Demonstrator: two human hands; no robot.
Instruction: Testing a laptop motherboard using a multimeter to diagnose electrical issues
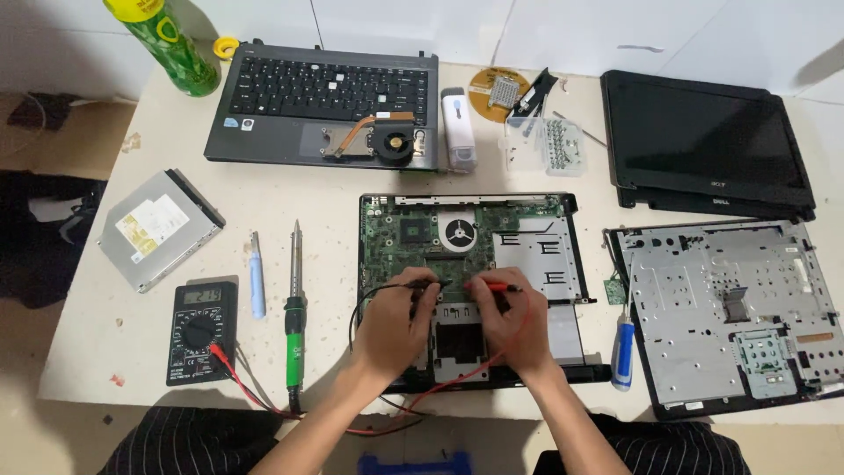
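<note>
Both hands work over an opened laptop base lying near the front edge of the table. The left hand is closed around a black probe, its tip pointing right onto the green board. The right hand is closed around a red probe, its tip pointing left, so the two tips meet close together at the board's lower edge. Black and red leads run from the probes down past the wrists and off to the left, where they reach a multimeter lying flat with its display lit.

Just right of the meter lies a soldering iron with a green grip, and a small blue tool lies between them. A silver optical drive sits farther left. Behind the base are a keyboard deck with a fan on it, a green bottle, a white device and a clear screw box. To the right lie a dark screen lid, a metal chassis and a blue screwdriver.
</note>
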